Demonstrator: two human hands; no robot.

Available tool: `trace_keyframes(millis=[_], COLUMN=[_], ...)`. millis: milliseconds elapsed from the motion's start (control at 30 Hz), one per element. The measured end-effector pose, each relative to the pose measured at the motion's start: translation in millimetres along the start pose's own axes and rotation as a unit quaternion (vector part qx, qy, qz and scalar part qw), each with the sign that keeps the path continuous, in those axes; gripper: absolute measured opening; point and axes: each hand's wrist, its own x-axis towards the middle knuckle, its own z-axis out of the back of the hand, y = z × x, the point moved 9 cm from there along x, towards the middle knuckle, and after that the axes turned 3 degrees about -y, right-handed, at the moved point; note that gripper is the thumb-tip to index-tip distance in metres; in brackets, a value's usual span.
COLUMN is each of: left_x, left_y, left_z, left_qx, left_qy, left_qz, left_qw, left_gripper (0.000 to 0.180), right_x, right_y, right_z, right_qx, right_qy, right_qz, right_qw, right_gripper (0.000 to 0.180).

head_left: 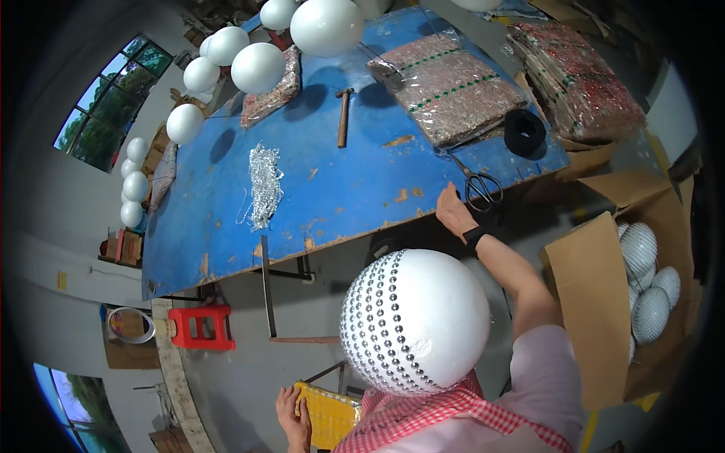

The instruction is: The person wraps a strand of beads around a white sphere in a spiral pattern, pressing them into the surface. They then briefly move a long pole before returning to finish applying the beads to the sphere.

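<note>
Right hand [454, 212] at blue table's [340, 189] edge, beside scissors [479, 183]

You have one big white ball [415, 323] on your lap, partly studded with beads, and three finished balls [648, 279] in the cardboard box [596, 302]. On the blue table [340, 189] lie one hammer [343, 115], one pair of scissors [477, 181] and one black tape roll [524, 132].

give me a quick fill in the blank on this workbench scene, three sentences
1. The right hand rests on the edge of the ____ table, beside the scissors.
2. The big white ball is partly covered with rows of ____ studs.
3. The left hand touches a ____ packet.

Missing words: blue; silver; yellow
</note>
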Motion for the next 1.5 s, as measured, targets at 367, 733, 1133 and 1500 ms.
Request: trace_keyframes(millis=[367, 733, 1133, 1500], left_x=[-13.3, -10.6, 9.9, 71.5], left_y=[5.5, 3.0, 10.6, -38.5], left_z=[4.0, 1.4, 4.3, 14.3], left_qx=[-0.021, -0.009, -0.039, -0.115], left_qy=[-0.024, -0.014, -0.030, -0.063], left_qz=[0.033, 0.003, 0.022, -0.092], left_qw=[0.999, 1.000, 0.999, 0.987], left_gripper=[0.024, 0.024, 0.022, 0.023], right_x=[-8.4, 21.6, -104.8, -296.4], right_y=[-19.9, 24.9, -19.3, -18.2], right_z=[-12.4, -38.0, -22.4, 6.7], right_qx=[0.215, 0.125, 0.668, 0.736], right_qy=[-0.030, 0.059, 0.044, 0.048], right_qz=[-0.035, 0.097, -0.270, -0.597], right_qw=[0.975, 0.986, 0.692, 0.315], right_gripper=[0.042, 0.023, 0.032, 0.047])
